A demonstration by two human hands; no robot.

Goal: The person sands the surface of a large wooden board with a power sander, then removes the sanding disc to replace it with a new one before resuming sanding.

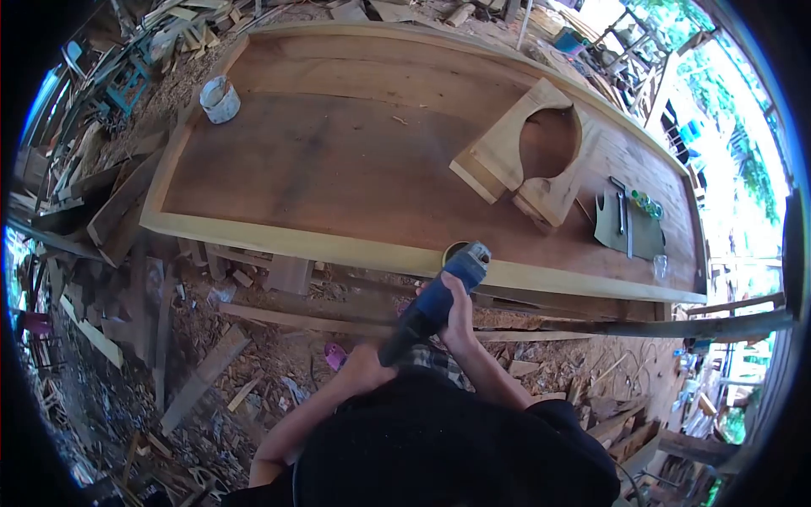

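Note:
A blue angle grinder (433,302) is held slantwise in front of my body, its metal head at the near edge of a large wooden panel (279,182) with a raised pale border (338,253). My right hand (459,314) is closed round the grinder's body just behind the head. At the dark rear end, my left hand (365,368) grips the tool. The grinder's disc overlaps the border in this view and is mostly hidden by the head.
On the panel lie a wooden piece with a round cutout (498,148), a dark sheet (642,235) with tools, a small clear glass (660,267) and a white paint-stained tub (220,100). Wood scraps and shavings cover the ground. A long pole (676,326) runs along the right.

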